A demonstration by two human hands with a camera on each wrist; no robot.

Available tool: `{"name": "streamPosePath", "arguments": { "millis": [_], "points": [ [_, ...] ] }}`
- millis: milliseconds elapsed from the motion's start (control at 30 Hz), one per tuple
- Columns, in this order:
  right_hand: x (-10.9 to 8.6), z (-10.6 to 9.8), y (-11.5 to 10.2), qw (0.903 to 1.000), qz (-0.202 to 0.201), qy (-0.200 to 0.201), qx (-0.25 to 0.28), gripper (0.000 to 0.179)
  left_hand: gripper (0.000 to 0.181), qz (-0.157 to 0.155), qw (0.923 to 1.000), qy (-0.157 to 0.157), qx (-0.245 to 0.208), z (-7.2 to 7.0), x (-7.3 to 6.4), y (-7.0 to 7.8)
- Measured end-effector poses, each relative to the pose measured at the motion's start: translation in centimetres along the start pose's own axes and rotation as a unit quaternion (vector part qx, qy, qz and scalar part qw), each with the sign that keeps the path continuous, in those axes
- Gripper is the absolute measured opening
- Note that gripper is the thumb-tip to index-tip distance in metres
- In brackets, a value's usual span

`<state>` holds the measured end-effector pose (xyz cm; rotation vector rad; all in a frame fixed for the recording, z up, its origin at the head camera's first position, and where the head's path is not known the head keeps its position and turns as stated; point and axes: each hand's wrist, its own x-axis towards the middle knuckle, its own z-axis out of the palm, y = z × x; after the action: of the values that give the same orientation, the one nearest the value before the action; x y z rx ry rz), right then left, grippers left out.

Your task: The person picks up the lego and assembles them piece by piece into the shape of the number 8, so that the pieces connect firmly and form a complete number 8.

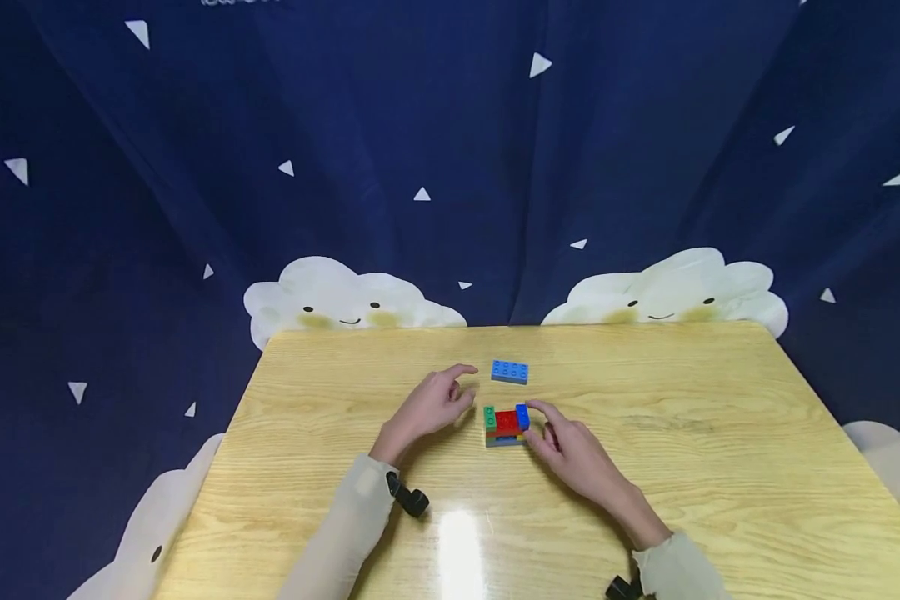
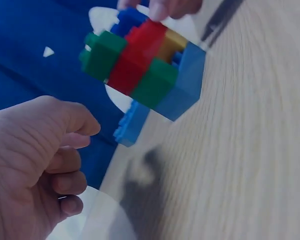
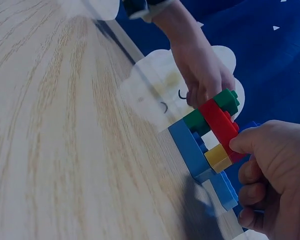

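Note:
A small stack of building bricks stands on the table. Its base is a light blue brick [image 2: 182, 87]; above come a lower green brick [image 2: 155, 82] and a yellow brick [image 3: 218, 158]. A red brick [image 1: 507, 422] bridges these two. On top sit a green brick [image 1: 490, 417] at the left end and a dark blue brick [image 1: 522, 414] at the right. My right hand [image 1: 576, 454] pinches the dark blue brick between thumb and index finger. Left of the stack, my left hand [image 1: 437, 402] hovers with loosely bent fingers, holding nothing.
A loose light blue brick [image 1: 510, 372] with studs up lies behind the stack. The wooden table [image 1: 330, 392] ends at a dark blue curtain [image 1: 450, 125] with white triangles and clouds. Black wrist cameras [image 1: 412, 500] sit on the cuffs.

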<state>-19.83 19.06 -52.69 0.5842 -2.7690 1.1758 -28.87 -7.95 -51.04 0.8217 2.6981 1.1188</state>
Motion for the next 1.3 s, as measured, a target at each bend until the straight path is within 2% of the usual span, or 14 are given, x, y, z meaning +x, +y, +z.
{"name": "streamPosePath", "arguments": {
  "millis": [300, 467, 600, 833, 1000, 1300],
  "points": [
    [0.0, -0.3, 0.1, 0.9997, -0.009, -0.002, 0.024, 0.035, 0.051, -0.009, 0.9976, -0.014, 0.067, 1.5, 4.1, -0.6],
    [0.0, -0.3, -0.1, 0.9995, 0.000, -0.010, 0.030, 0.035, 0.052, -0.010, 0.9960, -0.024, 0.086, 2.2, 5.5, -0.5],
    [-0.1, -0.4, -0.1, 0.9995, 0.004, -0.013, 0.029, 0.035, 0.050, -0.019, 0.9939, -0.033, 0.103, 2.4, 6.0, -0.2],
    [-0.2, -0.6, 0.0, 0.9993, 0.013, -0.021, 0.027, 0.039, 0.041, -0.015, 0.9928, -0.031, 0.115, 2.9, 6.4, -0.5],
    [-0.1, -0.5, 0.1, 0.9993, 0.012, -0.021, 0.028, 0.038, 0.038, -0.014, 0.9948, -0.021, 0.099, 2.9, 5.6, -0.7],
    [-0.1, -0.2, 0.1, 0.9997, 0.007, -0.015, 0.020, 0.037, 0.039, -0.038, 0.9968, -0.010, 0.069, 2.3, 4.0, -0.7]
  ]
}}
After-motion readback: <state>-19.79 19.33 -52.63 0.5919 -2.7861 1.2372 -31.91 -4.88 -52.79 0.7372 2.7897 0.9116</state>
